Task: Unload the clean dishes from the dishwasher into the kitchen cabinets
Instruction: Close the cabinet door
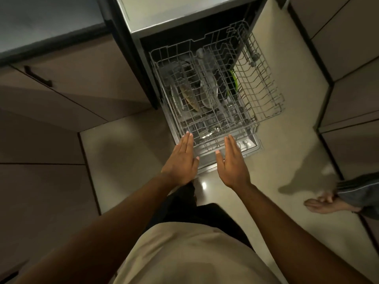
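Observation:
The dishwasher [135, 23] stands open ahead of me with its door [253, 147] folded down. Two grey wire racks are pulled out, the upper one [264, 83] above the lower one [184, 128]. Through the wires I see several plates standing on edge, among them a pale plate [208, 91], a patterned brownish dish [189, 95] and a green-rimmed plate [234, 79]. My left hand [181, 160] and my right hand [232, 162] are stretched out flat, fingers straight, at the front edge of the racks. Neither hand holds anything.
Brown cabinet fronts with a dark handle [38, 75] run along the left under a countertop [41, 23]. More cabinets [352, 83] line the right. Another person's bare foot [326, 204] and trouser leg stand on the pale floor at the right.

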A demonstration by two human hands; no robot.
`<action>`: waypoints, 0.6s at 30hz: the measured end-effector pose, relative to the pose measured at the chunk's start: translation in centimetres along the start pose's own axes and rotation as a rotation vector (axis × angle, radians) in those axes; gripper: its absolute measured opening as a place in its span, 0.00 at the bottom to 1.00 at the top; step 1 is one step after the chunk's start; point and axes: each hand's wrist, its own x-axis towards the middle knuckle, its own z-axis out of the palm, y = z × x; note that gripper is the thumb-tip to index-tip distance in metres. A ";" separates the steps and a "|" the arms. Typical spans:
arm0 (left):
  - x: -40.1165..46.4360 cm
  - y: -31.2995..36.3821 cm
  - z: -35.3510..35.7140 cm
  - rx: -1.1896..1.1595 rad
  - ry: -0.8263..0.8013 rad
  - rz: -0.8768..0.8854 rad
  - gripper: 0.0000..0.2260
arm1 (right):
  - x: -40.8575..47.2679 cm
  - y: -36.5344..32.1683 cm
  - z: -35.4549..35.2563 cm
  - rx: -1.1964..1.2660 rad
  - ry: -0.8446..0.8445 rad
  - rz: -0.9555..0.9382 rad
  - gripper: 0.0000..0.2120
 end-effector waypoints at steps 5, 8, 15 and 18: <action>2.4 0.8 0.3 -0.006 -0.022 -0.025 0.32 | 2.1 1.3 -1.3 -0.042 0.002 0.036 0.32; 3.3 1.3 0.5 -0.029 0.009 -0.064 0.33 | 3.2 2.3 -1.7 -0.056 -0.032 0.029 0.33; 5.1 3.0 2.4 -0.056 0.069 -0.188 0.33 | 6.6 6.0 -3.2 -0.114 -0.175 -0.080 0.33; 5.9 4.7 3.3 -0.077 0.099 -0.256 0.33 | 8.1 8.5 -4.6 -0.141 -0.248 -0.116 0.30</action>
